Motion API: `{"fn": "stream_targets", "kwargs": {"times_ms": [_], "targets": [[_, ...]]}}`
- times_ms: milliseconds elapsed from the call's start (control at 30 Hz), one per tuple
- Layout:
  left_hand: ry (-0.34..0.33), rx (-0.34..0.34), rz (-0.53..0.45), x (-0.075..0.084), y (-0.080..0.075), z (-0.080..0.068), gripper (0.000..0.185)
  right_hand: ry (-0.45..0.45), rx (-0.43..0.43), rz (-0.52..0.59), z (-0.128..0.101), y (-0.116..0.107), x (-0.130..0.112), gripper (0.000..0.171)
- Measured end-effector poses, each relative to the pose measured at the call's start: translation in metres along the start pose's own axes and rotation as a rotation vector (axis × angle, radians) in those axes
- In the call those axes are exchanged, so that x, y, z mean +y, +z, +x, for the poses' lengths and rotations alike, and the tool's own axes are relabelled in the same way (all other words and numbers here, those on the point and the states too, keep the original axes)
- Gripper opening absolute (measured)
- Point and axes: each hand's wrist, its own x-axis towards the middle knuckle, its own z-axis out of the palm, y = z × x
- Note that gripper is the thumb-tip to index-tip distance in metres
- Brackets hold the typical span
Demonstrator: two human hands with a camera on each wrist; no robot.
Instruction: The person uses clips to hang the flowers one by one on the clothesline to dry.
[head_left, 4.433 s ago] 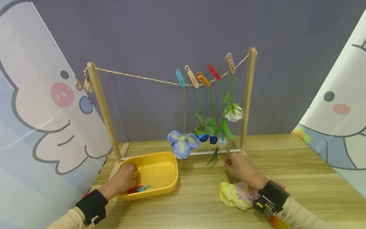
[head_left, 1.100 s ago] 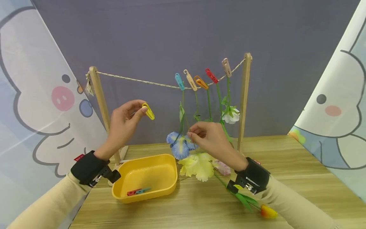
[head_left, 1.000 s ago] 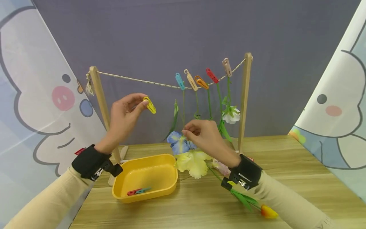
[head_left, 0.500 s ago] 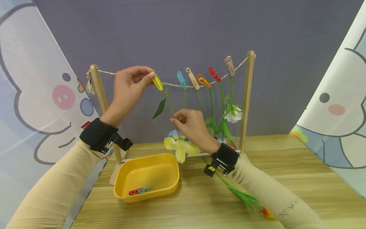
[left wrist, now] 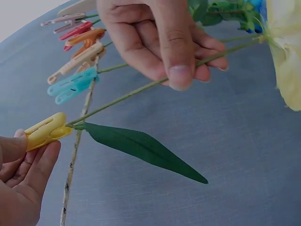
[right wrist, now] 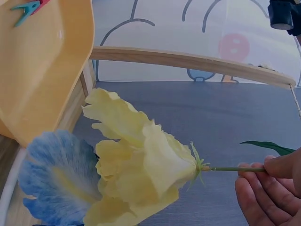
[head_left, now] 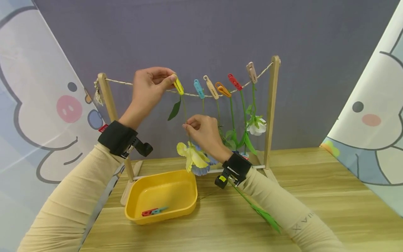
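A grey-violet backdrop [head_left: 220, 31] fills the rear of the scene, flanked by pale curtains [head_left: 34, 105] printed with cartoon animals, above a light wooden table [head_left: 315, 196] with visible grain. On the table stands a wooden rack [head_left: 271, 112] of two upright posts with a twisted cord [head_left: 122, 82] sagging between them. Near the left post sits a yellow tray [head_left: 185, 206] holding a red and a teal peg. Along the cord hang four flowers from blue, beige, orange, red and tan pegs [head_left: 217, 87], among them a blue bloom [head_left: 201, 170] and a white one [head_left: 256, 125].

The yellow flower [head_left: 192, 158] hangs between the hands, its long axis near vertical: the thin green stem [head_left: 184, 108] runs straight up to the cord, the ruffled pale-yellow bloom points down toward the table, and a single dark green leaf [head_left: 174, 110] slants down and to the left just under the peg. In the right wrist view the petals show soft folds and a green calyx.

The left hand [head_left: 149, 89] is raised at the cord, thumb and fingers pinching the yellow peg [head_left: 178, 85], whose tip grips the top of the stem at the cord. The right hand [head_left: 203, 131] sits lower, thumb and curled fingers pinching the stem midway, above the bloom. Both forearms wear cream sleeves and black wrist straps
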Motion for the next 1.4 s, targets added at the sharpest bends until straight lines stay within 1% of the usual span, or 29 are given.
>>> {"fn": "stream_targets", "kwargs": {"times_ms": [133, 267, 400, 533, 700, 933, 1067, 1267, 1400], "targets": [[-0.021, 0.001, 0.036, -0.002, 0.001, -0.001, 0.019, 0.011, 0.006, 0.002, 0.002, 0.003, 0.002, 0.01], [-0.02, 0.0, 0.068, -0.005, 0.002, 0.0, 0.02, 0.023, 0.014, -0.001, 0.002, 0.004, 0.003, 0.01], [-0.035, -0.001, 0.069, -0.007, 0.003, 0.0, 0.021, 0.026, 0.006, -0.002, 0.004, 0.005, 0.004, 0.01], [-0.04, -0.018, 0.059, -0.008, 0.005, 0.001, 0.021, 0.028, 0.003, -0.002, 0.005, 0.006, 0.004, 0.01], [-0.056, -0.042, 0.145, -0.007, 0.007, 0.001, 0.02, 0.038, 0.005, 0.005, 0.005, 0.006, 0.004, 0.009], [-0.07, -0.079, 0.267, -0.005, 0.008, -0.001, 0.025, 0.038, 0.0, -0.016, 0.005, 0.005, 0.006, 0.009], [-0.07, -0.094, 0.302, -0.006, 0.007, -0.002, 0.027, 0.042, -0.004, -0.032, 0.005, 0.004, 0.007, 0.01], [-0.083, -0.114, 0.322, -0.008, 0.006, -0.007, 0.031, 0.046, -0.025, -0.065, 0.002, 0.004, 0.011, 0.01], [-0.06, -0.102, 0.336, -0.008, 0.007, -0.01, 0.033, 0.035, -0.043, -0.067, -0.002, 0.003, 0.013, 0.011]]}}
